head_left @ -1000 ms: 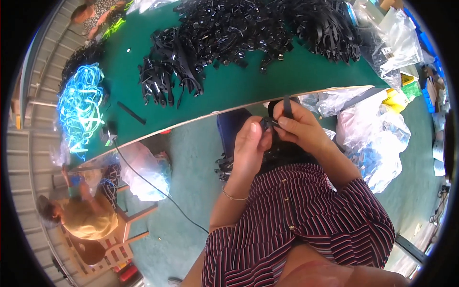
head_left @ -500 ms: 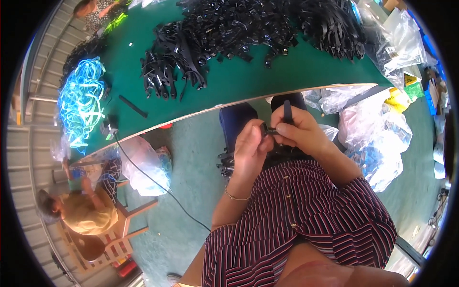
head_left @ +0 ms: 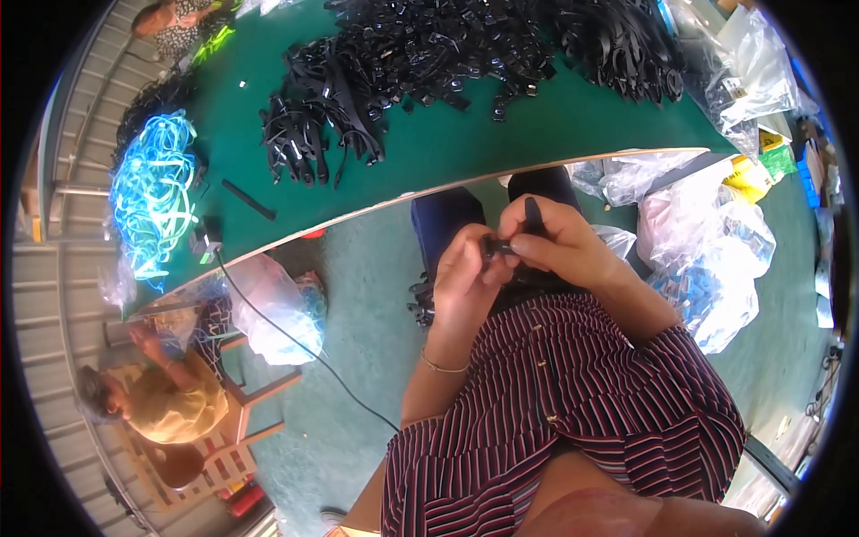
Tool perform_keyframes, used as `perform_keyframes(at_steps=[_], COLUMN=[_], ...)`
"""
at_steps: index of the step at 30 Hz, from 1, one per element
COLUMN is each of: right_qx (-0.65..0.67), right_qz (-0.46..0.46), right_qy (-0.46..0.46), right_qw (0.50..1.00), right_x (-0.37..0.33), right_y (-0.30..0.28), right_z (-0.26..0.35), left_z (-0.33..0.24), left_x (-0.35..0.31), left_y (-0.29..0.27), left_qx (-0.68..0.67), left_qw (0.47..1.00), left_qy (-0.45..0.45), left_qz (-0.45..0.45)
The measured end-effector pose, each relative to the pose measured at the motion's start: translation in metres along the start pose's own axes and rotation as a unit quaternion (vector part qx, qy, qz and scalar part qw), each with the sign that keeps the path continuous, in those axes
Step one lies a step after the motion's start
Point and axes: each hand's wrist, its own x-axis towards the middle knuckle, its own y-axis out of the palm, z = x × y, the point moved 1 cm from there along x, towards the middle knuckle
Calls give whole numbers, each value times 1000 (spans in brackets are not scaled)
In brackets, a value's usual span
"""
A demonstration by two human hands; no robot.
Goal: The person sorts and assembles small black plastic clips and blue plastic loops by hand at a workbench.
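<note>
Just off the near edge of the green table, above the lap, here are both hands, close together and fingers curled in. The left hand has its thumb and fingers closed on a small dark piece, its exact shape mostly covered by the fingertips. Right beside it, the right hand pinches a black strap firmly, one end poking up above the knuckles, the rest running down toward the left hand's fingers; whether strap and piece are joined, I can't tell.

Up on the tabletop, a big heap of black straps sprawls along the far side, with a smaller black bundle at its left. Over to the left, a bright tangle of blue cords; between, a lone black strip lying flat. Lower left, a co-worker in a yellow top sits on a wooden chair.
</note>
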Motion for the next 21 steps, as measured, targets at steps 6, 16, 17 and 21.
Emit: perform_keyframes(at_steps=[6,16,17,21], right_qx=[-12,-26,-171,-267], right_qz=[0,-33,-51,-61], right_qy=[-4,-7,-107,-194], right_qw=[1000,999,978,942], right_x=[1,2,5,6], right_y=[1,2,1,-1], right_z=[4,0,-3,-21], left_z=[2,-9,-11,-12], left_x=[-1,-5,-5,-2], left_y=[-6,-7,-11,-8], left_qx=[-59,132,212,428], left_qw=[997,991,976,889], left_qy=[2,22,43,163], left_qz=[57,-9,-20,-19])
